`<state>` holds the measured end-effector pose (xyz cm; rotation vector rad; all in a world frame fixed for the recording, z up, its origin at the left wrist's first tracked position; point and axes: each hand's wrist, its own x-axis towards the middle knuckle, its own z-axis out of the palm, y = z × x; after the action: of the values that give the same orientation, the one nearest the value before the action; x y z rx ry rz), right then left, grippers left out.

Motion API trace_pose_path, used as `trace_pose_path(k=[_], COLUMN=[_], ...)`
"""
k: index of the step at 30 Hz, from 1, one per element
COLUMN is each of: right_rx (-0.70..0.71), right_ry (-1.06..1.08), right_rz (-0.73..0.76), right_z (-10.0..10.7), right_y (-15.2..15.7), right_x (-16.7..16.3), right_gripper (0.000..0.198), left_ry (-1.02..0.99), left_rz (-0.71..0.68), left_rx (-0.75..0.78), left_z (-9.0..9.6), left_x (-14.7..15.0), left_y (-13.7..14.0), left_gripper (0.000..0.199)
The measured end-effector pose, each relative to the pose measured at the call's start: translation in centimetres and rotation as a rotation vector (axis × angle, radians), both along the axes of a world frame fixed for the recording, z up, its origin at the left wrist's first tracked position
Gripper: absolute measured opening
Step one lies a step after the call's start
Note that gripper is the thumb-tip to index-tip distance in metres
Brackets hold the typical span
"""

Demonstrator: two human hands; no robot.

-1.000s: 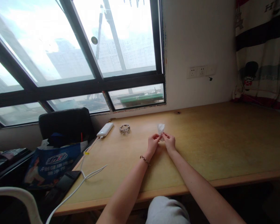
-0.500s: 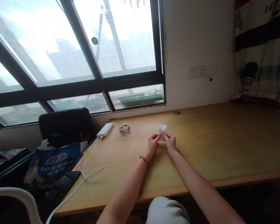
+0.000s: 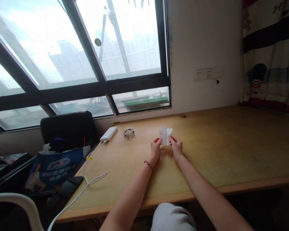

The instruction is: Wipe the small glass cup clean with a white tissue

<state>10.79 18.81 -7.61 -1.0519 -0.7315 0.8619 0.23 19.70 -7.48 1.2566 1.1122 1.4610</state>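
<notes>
A thin white tissue point(image 3: 165, 136) is spread upright between my two hands, a little above the table. My left hand point(image 3: 155, 147) pinches its left edge between thumb and fingers; a braided bracelet circles that wrist. On the other side, my right hand point(image 3: 176, 145) grips the tissue's right edge. The sheet looks creased and roughly square. Off to the left on the table, apart from both hands, lies a silver openwork metal ring point(image 3: 129, 133), perhaps a bracelet.
The wooden table point(image 3: 219, 144) reaches to the wall below the window. A white power bank point(image 3: 108, 134) with a white cable point(image 3: 86, 173) lies at its left edge. Beyond that edge are a black chair point(image 3: 67, 128) and a blue bag point(image 3: 56, 170). Wall sockets point(image 3: 203, 74) are at the back.
The bunched tissue has been opened out into a flatter, wider sheet. My hands have drawn slightly apart, the left one moving left. The other objects have stayed put.
</notes>
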Motion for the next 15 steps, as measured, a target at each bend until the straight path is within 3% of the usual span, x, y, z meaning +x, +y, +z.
trace_pose_path(k=[6, 15], right_rx=[0.001, -0.004], right_ry=[-0.018, -0.026], right_rz=[-0.008, -0.05], right_z=[-0.7, -1.3], right_y=[0.6, 1.1], right_x=[0.1, 0.2], right_gripper=[0.037, 0.021], left_ry=[-0.143, -0.161], left_rz=[-0.04, -0.041], left_rx=[-0.036, -0.149], left_z=[-0.4, -0.5], left_x=[0.0, 0.1], left_y=[0.3, 0.5], left_gripper=[0.032, 0.055])
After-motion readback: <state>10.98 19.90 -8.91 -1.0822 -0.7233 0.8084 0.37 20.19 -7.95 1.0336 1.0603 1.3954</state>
